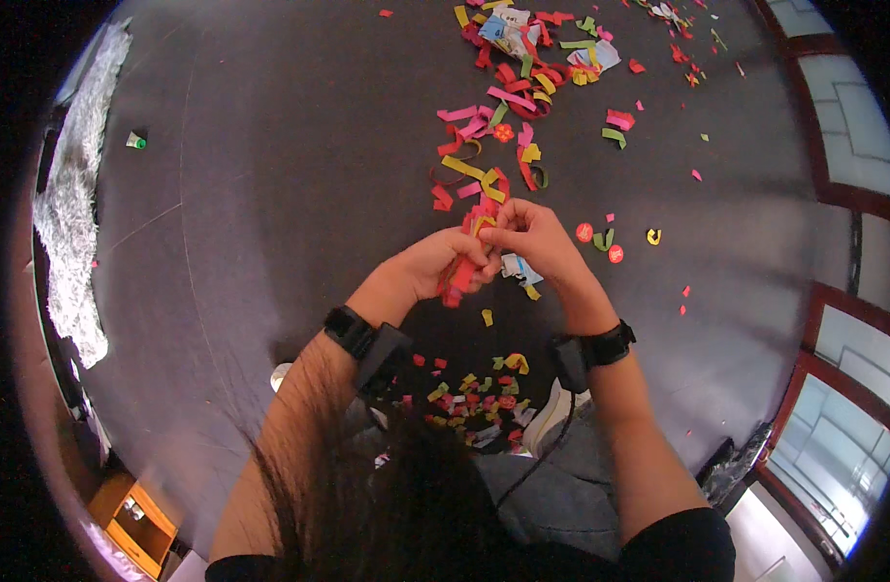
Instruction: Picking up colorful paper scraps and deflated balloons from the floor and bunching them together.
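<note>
In the head view my left hand [452,260] is closed around a bundle of red and pink paper strips [461,276], whose ends stick out below and above the fingers. My right hand [528,236] pinches the bundle's upper part, near a yellow strip [484,222], with thumb and forefinger. The two hands touch or nearly touch. Loose curled strips in red, pink, yellow and green [465,167] lie on the dark floor just beyond the hands. A crumpled white and blue wrapper [519,268] lies below my right hand. Both wrists wear black straps with small dark boxes.
More strips and crumpled wrappers [506,30] lie at the top. Small paper scraps [474,400] cover the floor near my feet. Round red stickers or discs [584,232] lie to the right. A grey fluffy rug [74,196] and a small green-and-white object [135,140] are at left.
</note>
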A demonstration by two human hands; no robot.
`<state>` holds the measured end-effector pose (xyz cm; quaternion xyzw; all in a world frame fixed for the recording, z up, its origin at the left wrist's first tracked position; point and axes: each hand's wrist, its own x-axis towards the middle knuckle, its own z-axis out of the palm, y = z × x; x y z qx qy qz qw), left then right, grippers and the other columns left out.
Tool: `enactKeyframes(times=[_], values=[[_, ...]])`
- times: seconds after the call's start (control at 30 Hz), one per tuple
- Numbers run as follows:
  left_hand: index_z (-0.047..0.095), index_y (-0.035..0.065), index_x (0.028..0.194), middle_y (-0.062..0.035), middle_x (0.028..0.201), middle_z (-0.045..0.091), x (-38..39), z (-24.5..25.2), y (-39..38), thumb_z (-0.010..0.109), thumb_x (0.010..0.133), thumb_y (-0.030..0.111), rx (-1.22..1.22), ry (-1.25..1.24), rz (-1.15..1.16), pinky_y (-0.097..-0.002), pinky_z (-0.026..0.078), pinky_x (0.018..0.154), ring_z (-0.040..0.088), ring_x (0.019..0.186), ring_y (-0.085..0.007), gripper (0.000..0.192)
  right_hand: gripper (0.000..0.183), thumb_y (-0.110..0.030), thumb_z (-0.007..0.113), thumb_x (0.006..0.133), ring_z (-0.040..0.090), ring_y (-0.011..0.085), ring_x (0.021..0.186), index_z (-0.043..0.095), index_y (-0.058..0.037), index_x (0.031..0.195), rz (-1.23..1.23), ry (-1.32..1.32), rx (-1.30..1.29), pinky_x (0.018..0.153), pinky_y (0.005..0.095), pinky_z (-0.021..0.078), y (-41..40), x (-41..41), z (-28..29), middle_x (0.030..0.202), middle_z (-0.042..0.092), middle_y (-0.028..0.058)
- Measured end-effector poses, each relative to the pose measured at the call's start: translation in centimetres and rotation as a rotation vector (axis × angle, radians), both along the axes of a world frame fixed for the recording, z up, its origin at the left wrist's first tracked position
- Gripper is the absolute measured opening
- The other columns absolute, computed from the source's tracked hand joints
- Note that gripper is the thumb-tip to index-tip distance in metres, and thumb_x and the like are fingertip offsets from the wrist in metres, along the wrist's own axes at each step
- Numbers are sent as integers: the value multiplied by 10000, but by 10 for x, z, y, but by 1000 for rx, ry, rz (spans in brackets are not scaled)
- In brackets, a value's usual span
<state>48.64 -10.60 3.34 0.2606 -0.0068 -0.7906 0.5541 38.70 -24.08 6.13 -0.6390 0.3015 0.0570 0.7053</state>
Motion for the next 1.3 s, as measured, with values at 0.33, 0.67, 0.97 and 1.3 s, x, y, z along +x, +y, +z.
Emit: enactKeyframes(times=[0.33, 0.67, 0.97, 1.3], values=[[453, 94, 844, 12, 583, 432, -11, -25, 2, 477, 864, 157, 70, 131, 12, -213, 341, 461, 416, 530, -94, 70, 214, -211, 649, 749, 524, 108, 620, 552, -25, 792, 18, 77, -197, 545, 255, 408, -17, -54, -57, 669, 564, 28], [443, 92, 858, 20, 576, 393, -9, -25, 10, 452, 868, 146, 205, 37, 97, -209, 343, 461, 415, 573, -110, 55, 271, -123, 635, 685, 543, 269, 761, 535, -68, 932, 203, 107, -850, 671, 373, 445, -15, -63, -85, 801, 515, 94], [434, 106, 797, 39, 550, 354, -10, -32, 12, 464, 883, 193, 203, 180, 244, -193, 298, 409, 341, 447, -57, 126, 144, -80, 620, 703, 544, 307, 727, 517, -41, 797, 129, 49, -877, 638, 379, 445, -10, -49, -81, 779, 521, 116], [457, 110, 822, 40, 556, 357, -16, -35, 7, 452, 892, 239, 261, 190, 346, -193, 285, 398, 336, 442, -57, 147, 192, -62, 625, 723, 567, 299, 695, 491, -20, 854, 45, -87, -688, 602, 356, 446, 1, -20, -32, 762, 563, 137]])
